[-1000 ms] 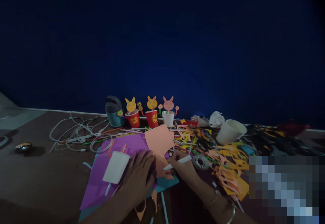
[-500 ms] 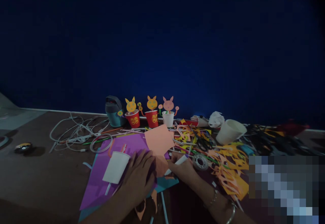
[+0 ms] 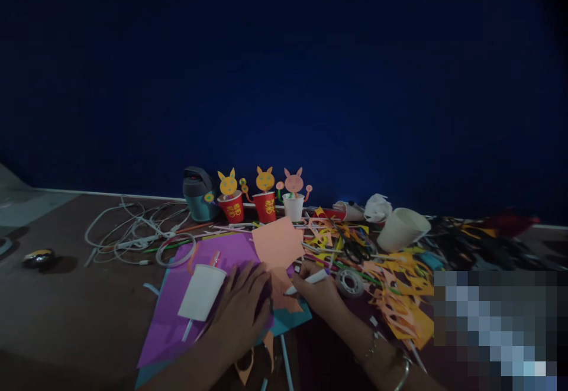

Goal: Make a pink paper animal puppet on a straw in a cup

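My right hand (image 3: 313,287) is closed around a white marker (image 3: 316,277), its tip at the lower part of a peach paper sheet (image 3: 277,243). Flat beside it, my left hand (image 3: 244,296) lies with fingers stretched out, its fingertips at the sheet's left edge. Purple paper (image 3: 164,326) and teal paper (image 3: 293,320) lie underneath. Just left of my left hand, a white paper cup (image 3: 202,292) rests on its side on the purple paper, with a straw (image 3: 187,329) sticking out below it.
Behind stand two red cups (image 3: 265,206) and a white cup (image 3: 293,207) with paper cat heads, beside a teal bottle (image 3: 199,196). Tape (image 3: 349,283), scissors (image 3: 355,249), orange scraps (image 3: 410,314) and a tilted cup (image 3: 403,229) crowd the right. White cables (image 3: 133,237) lie left.
The marker in my right hand has tilted flatter, and its tip has moved slightly left and up on the peach paper. My left hand stays in place.
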`<act>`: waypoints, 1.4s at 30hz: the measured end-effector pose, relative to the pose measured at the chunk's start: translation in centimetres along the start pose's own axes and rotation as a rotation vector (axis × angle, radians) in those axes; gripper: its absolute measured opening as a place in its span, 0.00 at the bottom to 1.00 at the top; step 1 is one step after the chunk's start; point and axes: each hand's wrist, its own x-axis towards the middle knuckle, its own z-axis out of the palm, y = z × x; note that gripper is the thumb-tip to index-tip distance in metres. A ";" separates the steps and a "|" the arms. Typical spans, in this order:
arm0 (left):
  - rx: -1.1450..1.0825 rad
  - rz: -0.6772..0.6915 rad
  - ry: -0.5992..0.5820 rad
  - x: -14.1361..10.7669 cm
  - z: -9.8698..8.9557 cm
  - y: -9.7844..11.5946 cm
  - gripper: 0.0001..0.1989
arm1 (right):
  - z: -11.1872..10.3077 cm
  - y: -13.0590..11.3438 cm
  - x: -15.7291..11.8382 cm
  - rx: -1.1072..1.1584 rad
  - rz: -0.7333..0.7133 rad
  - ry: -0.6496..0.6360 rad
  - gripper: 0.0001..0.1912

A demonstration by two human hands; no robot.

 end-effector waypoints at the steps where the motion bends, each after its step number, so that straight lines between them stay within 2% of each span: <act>1: -0.001 0.001 0.000 0.0 0.0 0.0 0.22 | 0.0 0.0 0.0 -0.003 -0.005 -0.002 0.13; 15: -0.014 -0.003 0.017 0.1 0.1 -0.1 0.23 | -0.2 -0.5 -0.1 -0.054 -0.017 0.031 0.14; 19: -0.008 -0.004 0.005 0.1 0.1 0.0 0.23 | 0.0 -0.5 -0.2 -0.097 -0.005 0.002 0.13; 22: -0.008 -0.004 -0.006 0.0 0.1 0.0 0.24 | 0.1 -0.4 -0.2 -0.007 0.074 -0.057 0.12; 25: -0.008 0.007 0.002 0.0 0.2 -0.1 0.24 | -0.5 -0.9 -0.2 0.198 0.119 -0.106 0.13; 27: -0.003 0.014 0.015 0.0 0.2 -0.1 0.24 | -1.4 -1.7 -0.1 0.367 0.091 -0.054 0.16; 29: 0.006 0.019 0.018 0.0 0.2 -0.1 0.23 | -2.4 -2.7 0.2 0.473 0.059 0.068 0.18; 32: 0.022 0.024 0.019 0.0 0.2 0.0 0.23 | -3.8 -4.0 0.7 0.461 0.057 0.179 0.19; 35: 0.038 0.030 0.026 0.0 0.0 0.0 0.24 | -3.9 -4.4 0.8 0.392 0.047 0.048 0.17; 38: 0.037 0.044 0.046 0.0 -0.1 0.0 0.24 | -2.9 -3.9 0.3 0.301 -0.025 -0.125 0.13; 42: 0.001 0.049 0.014 0.0 -0.4 0.1 0.24 | -1.4 -2.4 -0.4 0.184 -0.056 -0.166 0.13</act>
